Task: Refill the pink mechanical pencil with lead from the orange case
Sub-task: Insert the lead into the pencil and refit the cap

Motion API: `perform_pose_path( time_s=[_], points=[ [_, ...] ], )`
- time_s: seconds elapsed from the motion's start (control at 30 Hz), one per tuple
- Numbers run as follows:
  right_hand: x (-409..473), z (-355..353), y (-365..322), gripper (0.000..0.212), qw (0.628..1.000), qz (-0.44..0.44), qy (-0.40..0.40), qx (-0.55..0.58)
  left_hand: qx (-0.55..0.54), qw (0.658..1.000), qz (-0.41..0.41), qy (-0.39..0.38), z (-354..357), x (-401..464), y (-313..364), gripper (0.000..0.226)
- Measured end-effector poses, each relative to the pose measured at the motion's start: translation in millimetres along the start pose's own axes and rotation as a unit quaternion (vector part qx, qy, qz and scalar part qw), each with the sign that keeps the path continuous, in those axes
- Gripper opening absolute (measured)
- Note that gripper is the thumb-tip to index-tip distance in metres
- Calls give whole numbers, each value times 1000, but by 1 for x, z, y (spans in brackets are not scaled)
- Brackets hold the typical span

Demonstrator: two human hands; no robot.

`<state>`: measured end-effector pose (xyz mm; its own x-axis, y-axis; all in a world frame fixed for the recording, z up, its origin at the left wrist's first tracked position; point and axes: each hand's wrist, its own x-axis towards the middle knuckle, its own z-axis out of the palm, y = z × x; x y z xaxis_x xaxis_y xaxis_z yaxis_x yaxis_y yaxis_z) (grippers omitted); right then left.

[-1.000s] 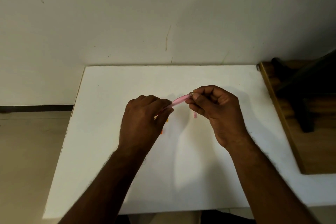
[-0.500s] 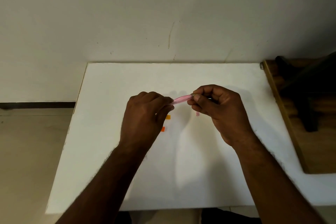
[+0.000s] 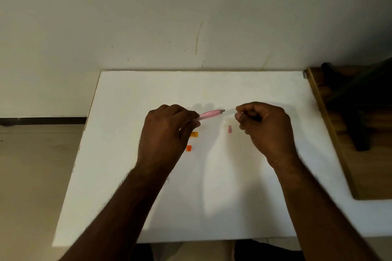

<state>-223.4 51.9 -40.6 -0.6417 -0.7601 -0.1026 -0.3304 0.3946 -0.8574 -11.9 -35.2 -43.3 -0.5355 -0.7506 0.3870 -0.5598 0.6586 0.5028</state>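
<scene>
Head cam: right hand pulls off pencil, fingers pinched, contents unclear; left hand grips barrel. Prob. lead's in, cap next.

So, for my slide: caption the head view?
Left hand holds pink translucent mechanical pencil; right hand pinched beside its end.

head cam | forward-down (wide) | close over white table

Plain indoor room, likely home or simple study corner: white table pushed against scuffed off-white wall, beige tiled floor with dark skirting, wooden furniture alongside at right.
</scene>
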Motion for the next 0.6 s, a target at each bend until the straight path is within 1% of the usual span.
perform_pose_path(
  time_s=[0.03, 0.07, 0.13, 0.23, 0.33, 0.43, 0.5, 0.57, 0.6],
  points=[
    [-1, 1, 2, 9, 998, -3, -2, -67, 0, 1000, 1, -3, 0, 0, 0, 12],
    [-4, 4, 1, 14, 993, -3, -12, -120, -1, 1000, 0, -5, 1, 0, 0, 12],
    [-11, 9, -3, 19, 982, -7, -37, -185, -2, 1000, -1, -10, 1, 0, 0, 12],
    [-16, 16, -8, 17, 962, -39, -55, -266, -4, 1000, 0, -21, 2, -1, -1, 12],
    [-20, 21, -7, 21, 953, -54, -48, -294, -5, 1000, -1, -29, 2, -1, -1, 12],
    [-20, 22, -8, 27, 961, -52, -39, -269, -4, 999, -5, -36, 2, -1, -2, 12],
    [-18, 22, -9, 25, 978, -18, -40, -204, -4, 999, -7, -38, 2, -1, -2, 12],
    [-14, 19, -10, 21, 997, 25, -35, -64, -6, 999, -10, -37, 2, -1, -2, 12],
    [-13, 18, -11, 20, 998, 49, -30, 27, -6, 999, -11, -36, 2, -1, -2, 12]
  ],
)
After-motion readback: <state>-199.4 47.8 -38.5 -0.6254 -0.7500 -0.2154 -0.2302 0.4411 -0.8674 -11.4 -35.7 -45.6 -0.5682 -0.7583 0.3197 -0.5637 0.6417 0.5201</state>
